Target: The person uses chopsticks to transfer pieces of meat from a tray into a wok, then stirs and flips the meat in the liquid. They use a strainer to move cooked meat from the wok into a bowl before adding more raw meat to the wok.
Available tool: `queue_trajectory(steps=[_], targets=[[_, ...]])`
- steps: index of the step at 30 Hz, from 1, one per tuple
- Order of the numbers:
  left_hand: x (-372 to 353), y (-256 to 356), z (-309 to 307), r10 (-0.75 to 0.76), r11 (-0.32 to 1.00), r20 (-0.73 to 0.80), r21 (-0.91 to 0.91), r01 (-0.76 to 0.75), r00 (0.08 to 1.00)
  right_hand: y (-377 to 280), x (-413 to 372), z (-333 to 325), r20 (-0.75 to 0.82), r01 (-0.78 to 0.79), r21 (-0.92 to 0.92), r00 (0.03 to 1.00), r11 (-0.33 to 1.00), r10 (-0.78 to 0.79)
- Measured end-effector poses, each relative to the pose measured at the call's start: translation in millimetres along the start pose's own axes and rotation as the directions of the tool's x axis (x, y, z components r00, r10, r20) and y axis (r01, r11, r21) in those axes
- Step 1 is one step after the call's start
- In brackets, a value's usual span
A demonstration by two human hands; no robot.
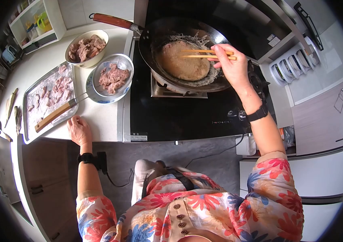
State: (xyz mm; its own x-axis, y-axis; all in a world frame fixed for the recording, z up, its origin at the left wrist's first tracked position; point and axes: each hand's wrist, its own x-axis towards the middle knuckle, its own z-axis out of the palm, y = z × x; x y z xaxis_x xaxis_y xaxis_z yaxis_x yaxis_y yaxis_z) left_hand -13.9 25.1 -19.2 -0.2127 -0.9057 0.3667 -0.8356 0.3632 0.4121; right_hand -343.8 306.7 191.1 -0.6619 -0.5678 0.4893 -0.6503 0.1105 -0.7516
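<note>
My right hand (232,64) grips a pair of wooden chopsticks (197,53) over the wok (147,50). Their tips reach into the bubbling, foamy oil (179,66), whose contents are hidden by froth. My left hand (79,130) rests on the counter's front edge with loosely bent fingers and holds nothing. Just above it lies the wooden handle of a strainer (56,116). The strainer's mesh bowl sits on a patterned bowl (94,96) and holds meat pieces (113,78). Beside my left hand, a metal tray (27,117) carries pale, coated raw meat (56,90).
A cream bowl (71,56) of browned meat (87,48) stands behind the strainer. The wok's wooden handle (113,20) points left over the counter. The black glass cooktop (171,117) surrounds the burner. Spice jars (294,64) hang at the right.
</note>
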Motion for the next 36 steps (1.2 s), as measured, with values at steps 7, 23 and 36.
queue_trajectory(steps=[7,23,36], targets=[[0,2,-1,-0.009,1.0,0.013,0.004,0.009,1.0,-3,-18,4,0.141,0.131,-0.134,0.984,0.982,-0.111],[-1,3,-1,-0.018,1.0,0.012,0.01,0.018,1.0,6,-14,12,-0.062,0.2,-0.142,0.976,0.969,-0.21],[0,1,-1,-0.022,1.0,0.023,0.003,0.022,0.999,26,11,17,0.127,0.166,-0.159,0.981,0.973,-0.147]])
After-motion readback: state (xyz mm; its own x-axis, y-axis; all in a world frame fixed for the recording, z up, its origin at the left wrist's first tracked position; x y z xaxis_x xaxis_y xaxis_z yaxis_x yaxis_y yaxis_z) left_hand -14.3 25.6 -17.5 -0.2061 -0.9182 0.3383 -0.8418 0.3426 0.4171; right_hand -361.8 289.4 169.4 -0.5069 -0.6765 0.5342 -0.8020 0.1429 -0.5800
